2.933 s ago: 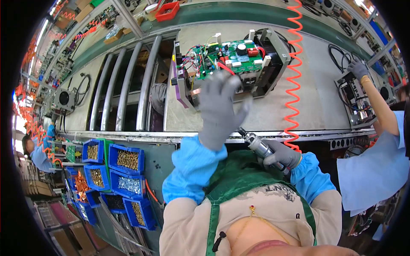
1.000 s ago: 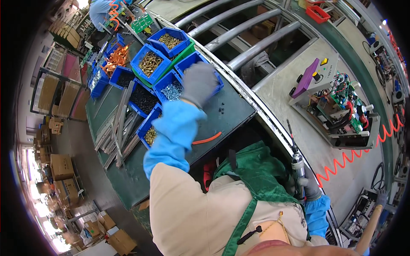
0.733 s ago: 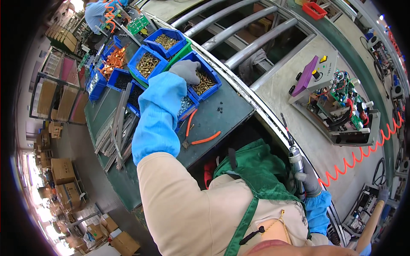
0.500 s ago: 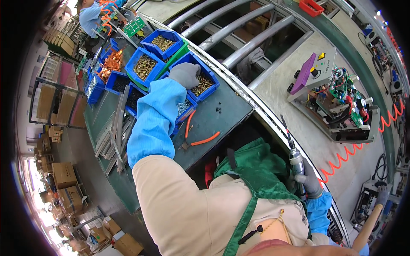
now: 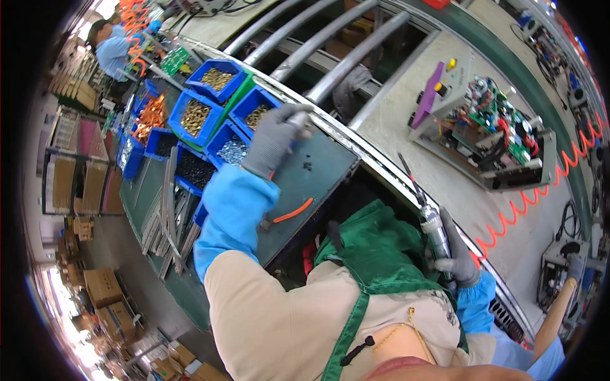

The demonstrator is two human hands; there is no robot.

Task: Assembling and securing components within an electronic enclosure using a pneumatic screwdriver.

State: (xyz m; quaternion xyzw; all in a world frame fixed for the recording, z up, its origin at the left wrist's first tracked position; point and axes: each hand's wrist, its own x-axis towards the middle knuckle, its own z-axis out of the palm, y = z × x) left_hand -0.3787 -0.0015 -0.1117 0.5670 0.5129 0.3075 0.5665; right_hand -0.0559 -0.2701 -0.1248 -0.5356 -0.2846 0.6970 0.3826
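My left hand (image 5: 277, 140), in a grey glove and blue sleeve cover, is raised beside the blue bin of brass-coloured screws (image 5: 257, 117). Its fingers are pinched together and slightly blurred; whatever they hold is too small to make out. Partly hidden under that forearm lie pliers with orange handles (image 5: 293, 210). Low on the right, my gloved right hand (image 5: 459, 261) is wrapped round a silver power screwdriver (image 5: 434, 230), its long bit pointing up and away. To the right of it stands an opened electronic device (image 5: 486, 136) with a purple front panel and exposed boards.
More blue bins hold brass screws (image 5: 195, 118), silver screws (image 5: 234, 150), black parts (image 5: 194, 170) and copper pieces (image 5: 152, 119). Metal strips (image 5: 166, 222) lie at left. Metal rollers (image 5: 358, 57) lie beyond the rail. An orange coiled hose (image 5: 518, 216) crosses at right. Co-workers (image 5: 113, 51) are nearby.
My left hand has come out of the brass screw bin and moved nearer, toward the table's rail side. My right hand keeps the screwdriver. The whole view has shifted slightly.
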